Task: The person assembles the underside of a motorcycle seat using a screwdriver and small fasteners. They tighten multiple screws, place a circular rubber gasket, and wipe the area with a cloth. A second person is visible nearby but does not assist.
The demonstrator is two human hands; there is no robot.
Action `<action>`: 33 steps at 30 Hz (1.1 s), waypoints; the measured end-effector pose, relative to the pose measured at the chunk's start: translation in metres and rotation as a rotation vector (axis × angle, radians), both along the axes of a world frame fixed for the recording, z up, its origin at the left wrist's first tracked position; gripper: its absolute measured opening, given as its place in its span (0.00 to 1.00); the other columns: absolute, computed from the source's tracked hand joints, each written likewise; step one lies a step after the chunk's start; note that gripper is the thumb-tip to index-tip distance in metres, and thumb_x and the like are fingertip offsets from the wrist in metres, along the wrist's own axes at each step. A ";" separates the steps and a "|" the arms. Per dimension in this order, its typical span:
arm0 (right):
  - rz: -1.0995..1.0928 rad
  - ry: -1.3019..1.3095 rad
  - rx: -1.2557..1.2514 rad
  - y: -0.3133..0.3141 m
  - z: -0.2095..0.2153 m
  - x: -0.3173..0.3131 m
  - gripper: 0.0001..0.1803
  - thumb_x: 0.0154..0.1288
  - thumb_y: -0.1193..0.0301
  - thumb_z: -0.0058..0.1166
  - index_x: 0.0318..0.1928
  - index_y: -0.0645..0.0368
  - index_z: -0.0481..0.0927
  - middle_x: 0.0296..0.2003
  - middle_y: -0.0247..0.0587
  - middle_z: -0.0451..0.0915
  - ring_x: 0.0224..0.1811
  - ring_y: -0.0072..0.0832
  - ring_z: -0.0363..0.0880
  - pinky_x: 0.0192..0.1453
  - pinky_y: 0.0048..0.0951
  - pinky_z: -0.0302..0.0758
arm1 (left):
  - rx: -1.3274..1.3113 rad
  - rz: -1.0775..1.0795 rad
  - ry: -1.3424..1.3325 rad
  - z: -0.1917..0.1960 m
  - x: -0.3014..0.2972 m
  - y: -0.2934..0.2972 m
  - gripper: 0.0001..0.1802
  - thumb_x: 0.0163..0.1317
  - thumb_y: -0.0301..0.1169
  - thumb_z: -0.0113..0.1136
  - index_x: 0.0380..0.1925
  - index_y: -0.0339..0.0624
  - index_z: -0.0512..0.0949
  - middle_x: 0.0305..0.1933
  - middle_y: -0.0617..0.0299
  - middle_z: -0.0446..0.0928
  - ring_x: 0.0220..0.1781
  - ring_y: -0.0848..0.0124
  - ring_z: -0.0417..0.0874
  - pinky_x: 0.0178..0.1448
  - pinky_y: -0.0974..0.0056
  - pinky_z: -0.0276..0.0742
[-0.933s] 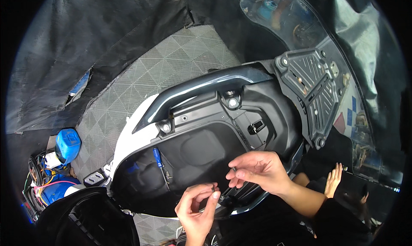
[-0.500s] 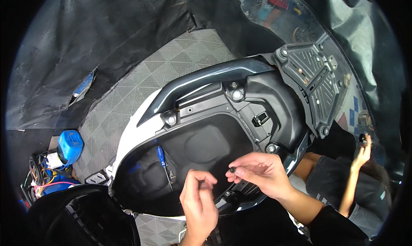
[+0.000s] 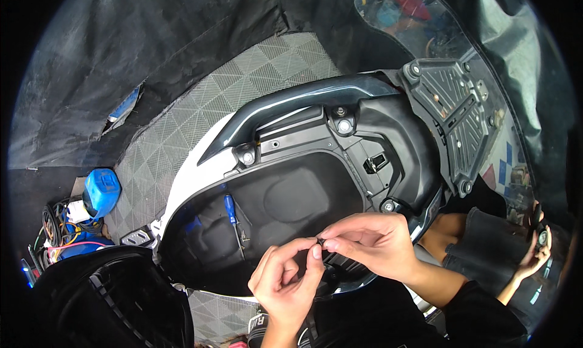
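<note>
A small black piece (image 3: 321, 242), possibly a clip or screw, is pinched at the fingertips of both hands; its exact kind is too small to tell. My left hand (image 3: 282, 281) grips it with thumb and forefinger, the other fingers curled. From the right, my right hand (image 3: 373, 245) closes thumb and forefinger on the same piece. Both hands hover above the near side of a scooter's open black under-seat compartment (image 3: 331, 178). Inside it lies a screwdriver (image 3: 229, 208) with a blue handle, and beside its shaft are a few small screws (image 3: 244, 237).
A black rear rack (image 3: 449, 117) juts out at the scooter's back. The raised black seat (image 3: 115, 299) is at lower left. Near a blue jug (image 3: 102, 190) lie tangled cables (image 3: 54, 220). Another person (image 3: 486, 251) is close by on the right, holding a small dark object.
My hands have come together, and my left fingertips now meet the small black piece that my right hand held alone. The view has shifted slightly. The other person's arm has lowered.
</note>
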State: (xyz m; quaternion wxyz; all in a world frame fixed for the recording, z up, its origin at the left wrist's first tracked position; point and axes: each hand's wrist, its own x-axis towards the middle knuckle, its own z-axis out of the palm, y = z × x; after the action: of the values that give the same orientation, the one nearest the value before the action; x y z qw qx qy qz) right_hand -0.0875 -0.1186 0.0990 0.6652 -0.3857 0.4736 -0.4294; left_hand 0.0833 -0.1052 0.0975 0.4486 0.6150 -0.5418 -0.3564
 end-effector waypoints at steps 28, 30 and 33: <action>0.420 0.640 -0.689 -0.048 -0.018 0.006 0.10 0.66 0.76 0.61 0.48 0.63 0.85 0.40 0.44 0.82 0.43 0.41 0.84 0.49 0.37 0.82 | 0.415 0.108 -0.148 0.002 0.006 0.000 0.12 0.73 0.31 0.60 0.48 0.34 0.73 0.17 0.64 0.64 0.18 0.73 0.65 0.27 0.63 0.65; 0.232 0.692 -0.724 -0.066 -0.036 0.009 0.09 0.69 0.73 0.63 0.47 0.60 0.87 0.39 0.42 0.84 0.39 0.39 0.85 0.46 0.36 0.83 | 0.410 0.162 -0.072 -0.005 0.018 0.005 0.14 0.75 0.33 0.56 0.51 0.35 0.67 0.18 0.63 0.66 0.20 0.73 0.68 0.30 0.63 0.66; 0.164 0.769 -0.694 -0.104 -0.045 0.013 0.08 0.67 0.75 0.62 0.45 0.63 0.87 0.37 0.43 0.86 0.37 0.31 0.87 0.44 0.28 0.83 | 0.498 0.128 -0.110 -0.012 0.034 0.007 0.13 0.75 0.34 0.57 0.48 0.35 0.69 0.17 0.64 0.65 0.19 0.74 0.66 0.28 0.63 0.64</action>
State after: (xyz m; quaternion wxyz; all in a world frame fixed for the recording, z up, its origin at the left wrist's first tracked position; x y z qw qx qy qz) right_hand -0.0743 -0.2230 0.0543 0.3077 -0.7491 0.4818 -0.3348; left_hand 0.1169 -0.0981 0.0854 0.2751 0.7579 -0.4210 -0.4156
